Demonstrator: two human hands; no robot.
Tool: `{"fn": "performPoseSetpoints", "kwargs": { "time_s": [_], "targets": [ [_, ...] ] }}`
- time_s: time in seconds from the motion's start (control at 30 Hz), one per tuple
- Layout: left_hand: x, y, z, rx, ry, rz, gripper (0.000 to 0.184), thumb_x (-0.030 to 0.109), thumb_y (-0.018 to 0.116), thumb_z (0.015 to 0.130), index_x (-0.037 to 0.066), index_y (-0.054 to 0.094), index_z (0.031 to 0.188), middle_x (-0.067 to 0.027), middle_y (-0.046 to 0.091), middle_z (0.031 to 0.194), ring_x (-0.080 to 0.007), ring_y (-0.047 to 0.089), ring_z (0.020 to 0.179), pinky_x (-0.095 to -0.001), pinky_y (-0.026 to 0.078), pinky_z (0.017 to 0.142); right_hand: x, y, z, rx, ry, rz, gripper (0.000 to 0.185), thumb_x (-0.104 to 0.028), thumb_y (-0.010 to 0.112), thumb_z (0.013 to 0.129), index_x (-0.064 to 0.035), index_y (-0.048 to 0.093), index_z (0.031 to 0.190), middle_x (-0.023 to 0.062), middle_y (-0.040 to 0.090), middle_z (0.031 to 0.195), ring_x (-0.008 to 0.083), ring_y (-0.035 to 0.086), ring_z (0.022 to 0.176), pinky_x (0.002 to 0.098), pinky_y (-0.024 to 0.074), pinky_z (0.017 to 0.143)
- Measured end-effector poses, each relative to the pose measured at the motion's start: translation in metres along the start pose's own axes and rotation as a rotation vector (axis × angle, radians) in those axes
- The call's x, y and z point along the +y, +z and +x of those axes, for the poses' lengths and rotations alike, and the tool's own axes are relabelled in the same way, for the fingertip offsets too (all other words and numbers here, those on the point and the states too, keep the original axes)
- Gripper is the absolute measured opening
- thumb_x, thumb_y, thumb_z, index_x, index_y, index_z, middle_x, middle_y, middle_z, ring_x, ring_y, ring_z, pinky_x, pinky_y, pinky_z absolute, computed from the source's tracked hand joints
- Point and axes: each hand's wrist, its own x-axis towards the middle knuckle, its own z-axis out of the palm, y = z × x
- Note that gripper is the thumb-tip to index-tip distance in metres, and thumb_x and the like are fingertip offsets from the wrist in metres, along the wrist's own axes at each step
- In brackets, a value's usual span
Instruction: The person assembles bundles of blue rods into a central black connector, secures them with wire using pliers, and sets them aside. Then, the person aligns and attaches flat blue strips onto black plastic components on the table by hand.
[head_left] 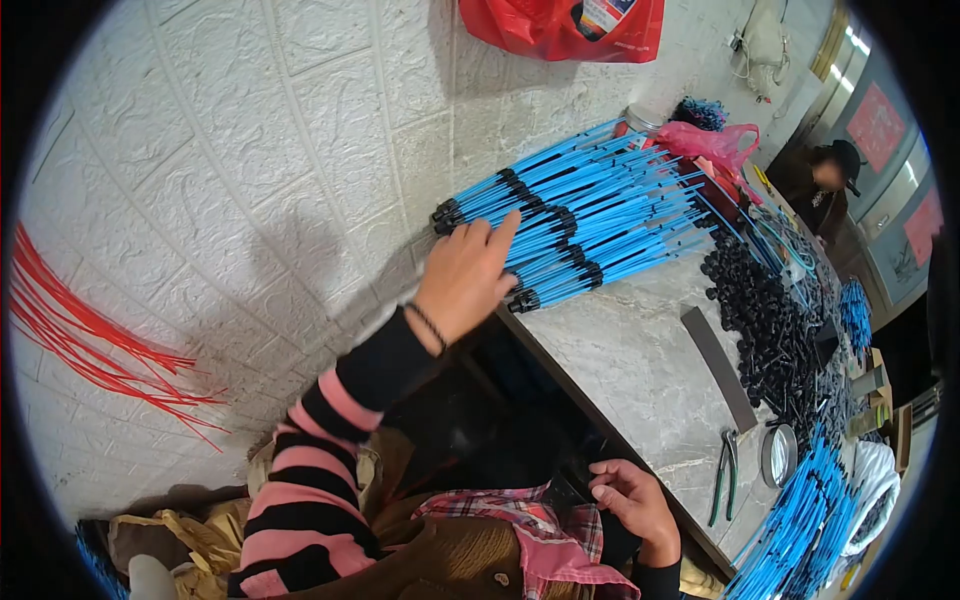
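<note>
My left hand (462, 275), its index finger stretched out and the others bent, lies over the black ends of bundled blue rods (600, 210). These rods are laid side by side at the table's far left corner, with black fittings across them. I see no object grasped in that hand. My right hand (637, 503) is palm up beside the table's front edge, its fingers loosely curled and thumb apart from them. Nothing distinct shows between its fingers; a dark shape lies just left of the fingertips.
On the grey table (610, 350) are a dark flat strip (718, 368), green-handled pliers (724, 478), a round metal dish (779, 456), a heap of black fittings (765, 345) and more blue rods (797, 520). Red strands (90, 335) hang at left. A person (822, 190) is at far right.
</note>
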Motion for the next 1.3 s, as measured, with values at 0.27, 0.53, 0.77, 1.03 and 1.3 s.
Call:
{"fn": "performPoseSetpoints", "kwargs": {
  "time_s": [0.27, 0.53, 0.77, 1.03, 1.3],
  "targets": [
    [0.058, 0.043, -0.110, 0.054, 0.210, -0.300, 0.047, 0.024, 0.070, 0.077, 0.009, 0.058, 0.120, -0.0098, 0.059, 0.100, -0.0281, 0.056, 0.094, -0.0402, 0.043, 0.082, -0.005, 0.010, -0.013, -0.028, 0.038, 0.108, 0.031, -0.003, 0.063, 0.088, 0.0009, 0.056, 0.117, 0.0053, 0.062, 0.095, 0.0098, 0.057, 0.083, 0.0239, 0.0491, 0.074],
    [0.086, 0.151, -0.182, -0.539, 0.305, -0.603, 0.027, 0.028, 0.061, 0.085, 0.012, 0.062, 0.106, -0.0074, 0.064, 0.082, -0.0263, 0.062, 0.077, -0.0367, 0.046, 0.072, -0.005, 0.002, -0.050, 0.177, -0.019, 0.185, 0.032, -0.001, 0.064, 0.086, 0.0020, 0.056, 0.117, 0.0046, 0.062, 0.091, 0.0092, 0.057, 0.077, 0.0215, 0.0470, 0.067],
    [0.091, 0.193, -0.177, -0.686, 0.484, -0.457, 0.017, 0.029, 0.058, 0.085, 0.019, 0.065, 0.097, -0.0058, 0.066, 0.079, -0.0251, 0.063, 0.067, -0.0371, 0.045, 0.064, 0.021, -0.055, -0.115, 0.630, 0.016, 0.128, 0.030, -0.008, 0.065, 0.085, 0.0018, 0.058, 0.112, 0.0052, 0.063, 0.086, 0.0104, 0.057, 0.071, 0.0229, 0.0471, 0.064],
    [0.102, 0.188, -0.176, -0.460, 0.421, -0.569, 0.016, 0.014, 0.055, 0.088, 0.010, 0.065, 0.100, -0.0143, 0.064, 0.070, -0.0318, 0.061, 0.061, -0.0427, 0.043, 0.059, 0.081, -0.152, -0.194, 1.383, -0.024, -0.144, 0.016, -0.014, 0.064, 0.085, -0.0006, 0.064, 0.092, 0.0013, 0.060, 0.072, 0.0098, 0.056, 0.061, 0.0250, 0.0451, 0.054],
    [0.109, 0.191, -0.172, -0.409, 0.467, -0.532, 0.016, 0.012, 0.059, 0.086, 0.008, 0.066, 0.099, -0.0128, 0.064, 0.068, -0.0307, 0.060, 0.060, -0.0414, 0.042, 0.057, 0.108, -0.188, -0.201, 1.428, 0.439, -1.157, 0.044, -0.030, 0.075, 0.071, -0.0039, 0.059, 0.102, 0.0175, 0.065, 0.083, 0.0368, 0.062, 0.076, 0.0453, 0.0507, 0.071]
  ]
}}
